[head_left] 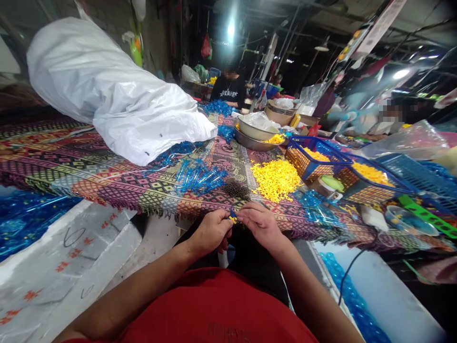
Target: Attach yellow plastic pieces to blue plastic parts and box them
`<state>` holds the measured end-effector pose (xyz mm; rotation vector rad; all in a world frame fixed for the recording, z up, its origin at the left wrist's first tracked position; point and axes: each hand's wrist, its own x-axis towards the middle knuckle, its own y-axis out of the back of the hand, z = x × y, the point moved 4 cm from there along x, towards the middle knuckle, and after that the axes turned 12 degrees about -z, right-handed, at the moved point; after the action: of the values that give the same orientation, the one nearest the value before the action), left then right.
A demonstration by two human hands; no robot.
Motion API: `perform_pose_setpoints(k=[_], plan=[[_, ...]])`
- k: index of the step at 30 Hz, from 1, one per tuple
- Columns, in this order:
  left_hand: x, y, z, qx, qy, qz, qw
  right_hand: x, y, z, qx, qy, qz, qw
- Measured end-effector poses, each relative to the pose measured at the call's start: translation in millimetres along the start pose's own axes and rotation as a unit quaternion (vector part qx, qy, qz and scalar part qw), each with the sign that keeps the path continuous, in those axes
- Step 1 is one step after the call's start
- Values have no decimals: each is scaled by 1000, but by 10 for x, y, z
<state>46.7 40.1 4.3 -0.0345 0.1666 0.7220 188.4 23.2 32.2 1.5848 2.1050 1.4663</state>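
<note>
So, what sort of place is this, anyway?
Probably a workshop for handwork: the left hand holds a small blue-and-yellow piece, a heap of yellow pieces lies on the cloth-covered table, and another person is further back.

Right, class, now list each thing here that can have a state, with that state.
Left hand: fingers closed on small blue-and-yellow piece
Right hand: fingers bent, grip unclear
Small yellow plastic pieces: loosely heaped
Tiny dark pieces: heaped
Two blue plastic baskets: holding yellow pieces
Round cream bowl: stacked on grey metal bowl
Large white sack: lying, bulging
Patterned woven cloth: spread, fringe hanging
</note>
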Motion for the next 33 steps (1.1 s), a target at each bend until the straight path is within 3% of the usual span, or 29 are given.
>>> perform_pose_setpoints(k=[6, 12, 17, 23, 30, 33], plan=[[-19, -5, 26, 33, -25, 10, 999, -49, -2, -9, -4, 19, -11, 1000], [43, -7, -52, -36, 22, -12, 999, -34, -5, -27, -13, 14, -14, 1000], [20, -14, -26, 6, -4, 27, 1000, -54, -25, -74, -46, 17, -24, 999], [9, -65, -1, 0, 9, 54, 998, -31, -73, -61, -92, 13, -22, 995], [50, -44, 17, -59, -1, 50, 997, -33, 21, -74, -33, -14, 64, 997], [56, -54, 31, -65, -1, 49, 997, -69, -18, -109, -47, -21, 52, 997]])
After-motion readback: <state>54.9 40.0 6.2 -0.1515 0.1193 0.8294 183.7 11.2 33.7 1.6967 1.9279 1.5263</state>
